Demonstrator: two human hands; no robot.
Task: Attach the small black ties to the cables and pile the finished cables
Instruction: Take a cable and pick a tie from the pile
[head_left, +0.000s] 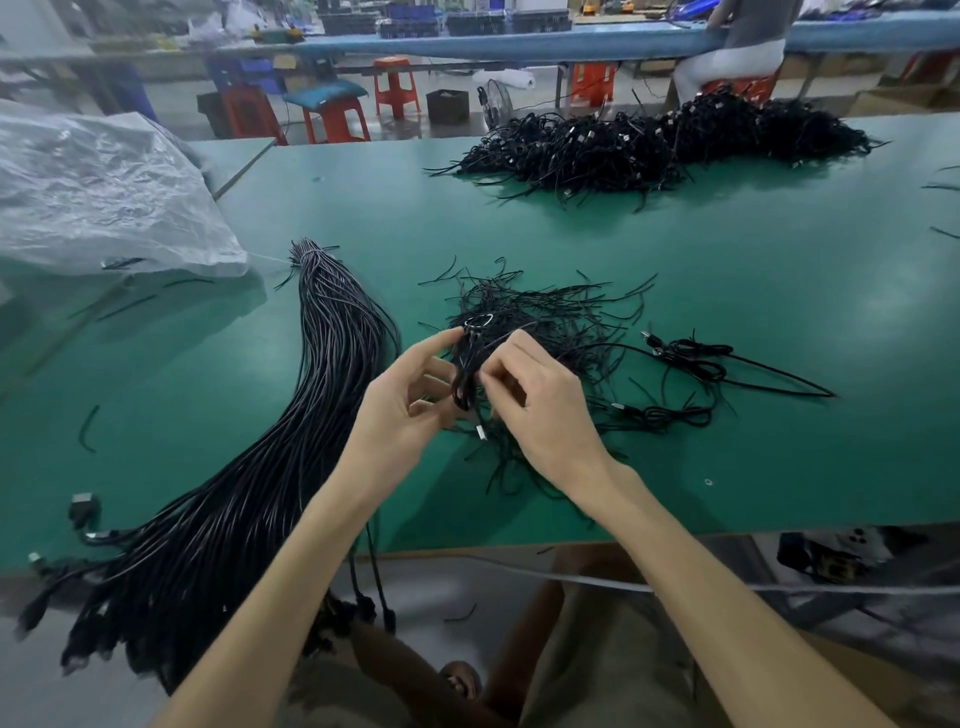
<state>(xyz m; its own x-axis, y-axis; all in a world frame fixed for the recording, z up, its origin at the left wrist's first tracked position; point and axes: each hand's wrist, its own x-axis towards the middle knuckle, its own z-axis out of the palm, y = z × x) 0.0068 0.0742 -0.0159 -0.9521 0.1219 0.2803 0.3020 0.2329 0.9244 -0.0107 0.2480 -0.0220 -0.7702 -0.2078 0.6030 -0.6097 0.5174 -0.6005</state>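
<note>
My left hand (410, 397) pinches the folded cable (464, 376) so its loops hold together, my right hand (543, 410) pinching its middle, likely to wrap a tie, with the loose ties (550, 312) lying just beyond my grip.

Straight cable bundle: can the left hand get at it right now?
Likely yes: straight cable bundle lies uncovered just beside the left hand, nothing between; its fingers hold the coiled cable, though.

Two hands (400, 410) (545, 415); one bundle (322, 364); two heaps (550, 306) (649, 140)
</note>
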